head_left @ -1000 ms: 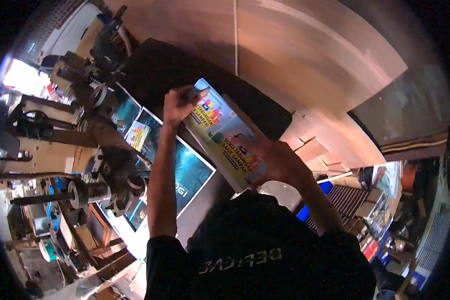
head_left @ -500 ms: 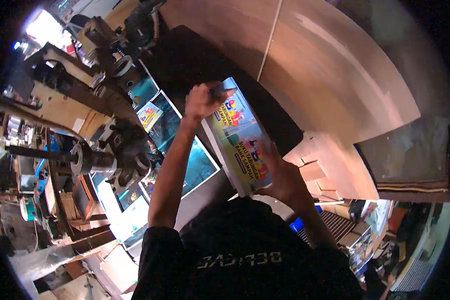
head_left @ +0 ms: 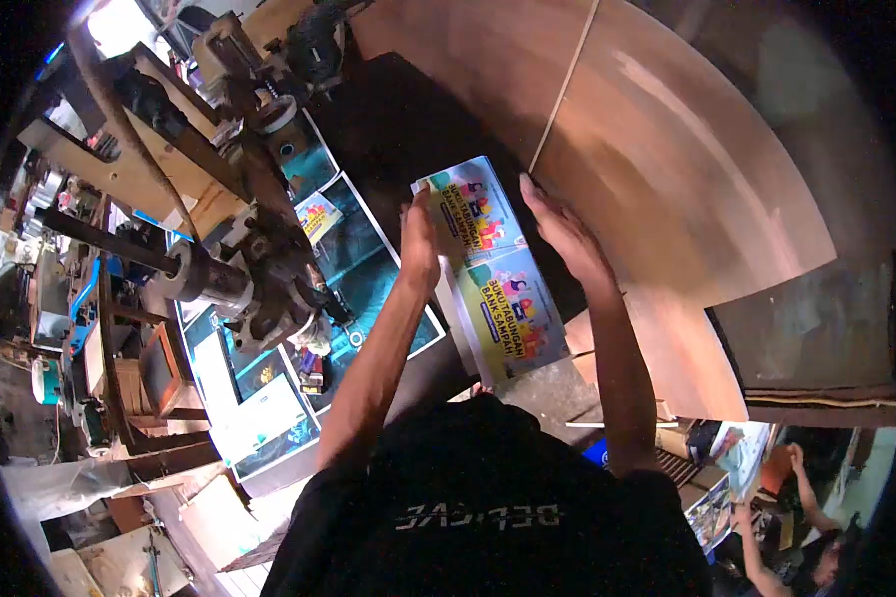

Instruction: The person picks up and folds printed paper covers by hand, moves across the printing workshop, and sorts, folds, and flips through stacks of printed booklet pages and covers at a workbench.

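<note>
A thick stack of printed booklet covers (head_left: 513, 308) lies on the dark tabletop in front of me, yellow and blue with cartoon figures and the words "Buku Tabungan Bank Sampah". Two covers show on its top face, one above the other. Along the stack's left edge, my left hand (head_left: 420, 239) is flat with fingers stretched out, beside or touching it. My right hand (head_left: 569, 239) is off the right side, its fingers straight and a gap between it and the covers. Neither hand grips anything.
A metal machine with a shaft and clamp (head_left: 259, 274) stands at left. Under it lie blue-green printed sheets (head_left: 368, 298) and a loose cover (head_left: 317, 217). A large curved wooden board (head_left: 687, 149) spans the right. Another person's arm (head_left: 757, 557) shows at lower right.
My left hand has gone from the stack's far end, where it held a dark object, to its left side. My right hand has let go of the near right edge and moved farther up.
</note>
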The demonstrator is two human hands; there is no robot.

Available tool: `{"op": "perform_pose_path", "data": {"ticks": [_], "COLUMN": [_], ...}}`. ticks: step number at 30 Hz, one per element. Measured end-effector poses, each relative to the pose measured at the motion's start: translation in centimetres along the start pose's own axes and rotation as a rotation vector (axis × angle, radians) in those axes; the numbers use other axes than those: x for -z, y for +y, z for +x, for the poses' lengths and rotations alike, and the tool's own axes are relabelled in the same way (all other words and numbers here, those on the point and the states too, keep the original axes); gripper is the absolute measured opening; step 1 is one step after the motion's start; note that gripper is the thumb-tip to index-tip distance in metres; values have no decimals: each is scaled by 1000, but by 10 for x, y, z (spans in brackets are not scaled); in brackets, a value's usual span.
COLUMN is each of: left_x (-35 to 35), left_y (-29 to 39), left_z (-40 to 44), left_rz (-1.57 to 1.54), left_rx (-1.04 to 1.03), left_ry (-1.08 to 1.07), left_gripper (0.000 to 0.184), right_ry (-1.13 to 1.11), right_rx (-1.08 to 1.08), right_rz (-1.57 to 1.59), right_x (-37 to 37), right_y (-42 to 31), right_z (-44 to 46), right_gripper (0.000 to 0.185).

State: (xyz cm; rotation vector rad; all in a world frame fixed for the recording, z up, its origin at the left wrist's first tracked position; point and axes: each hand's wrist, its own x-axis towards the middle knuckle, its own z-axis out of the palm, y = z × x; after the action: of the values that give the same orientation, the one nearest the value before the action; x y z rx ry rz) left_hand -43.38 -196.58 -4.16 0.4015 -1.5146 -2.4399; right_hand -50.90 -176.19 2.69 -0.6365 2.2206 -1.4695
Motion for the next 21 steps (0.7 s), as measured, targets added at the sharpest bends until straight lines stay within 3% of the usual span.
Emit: {"op": "perform_pose_path", "data": {"ticks": [1,3,5,6,7,9,10,13,15,16,18,19,21], "left_x": [-8,-6,5,-5,38,1,-2,12,-16,-31,-40,-47,-62], "left_y": [12,8,8,18,-5,20,23,-11,-7,-10,-44,-32,4], "left_z": [-3,5,5,-6,20,-22,-43,-119,-152,-160,-156,-155,-155], "left_rz": [42,163,71,136,9,-92,-88,-85,-27,-7,-288,-288,-273], "left_rx": [47,46,-8,-7,30,41,50,-44,79,119,361,365,513], "left_ry": [-83,-10,-105,-159,-310,-222,-203,-88,-102,-103,-47,-40,7], "left_gripper": [69,72,72,68,66,65,67,69,68,68,60,60,52], "right_ry": [10,1,-58,-195,-327,-176,-54,44,-32,-150,-138,-131,-242], "right_rx": [8,62,55,-82,-215,-309,-201,-99,-394,-382,-339,-318,-411], "right_rz": [5,-67,3,241,484,478,219,16,67,303,162,91,416], "right_x": [-6,-18,-19,-15,-13,-7,0,3,2,-7,-14,-17,-11], "right_y": [-10,-17,-2,6,8,-6,-4,-7,4,39,32,28,33], "right_z": [7,21,34,33,28,-1,-16,-78,-107,-110,-119,-123,-124], "right_gripper": [67,73,78,80,81,85,81,82,80,79,77,75,80]}}
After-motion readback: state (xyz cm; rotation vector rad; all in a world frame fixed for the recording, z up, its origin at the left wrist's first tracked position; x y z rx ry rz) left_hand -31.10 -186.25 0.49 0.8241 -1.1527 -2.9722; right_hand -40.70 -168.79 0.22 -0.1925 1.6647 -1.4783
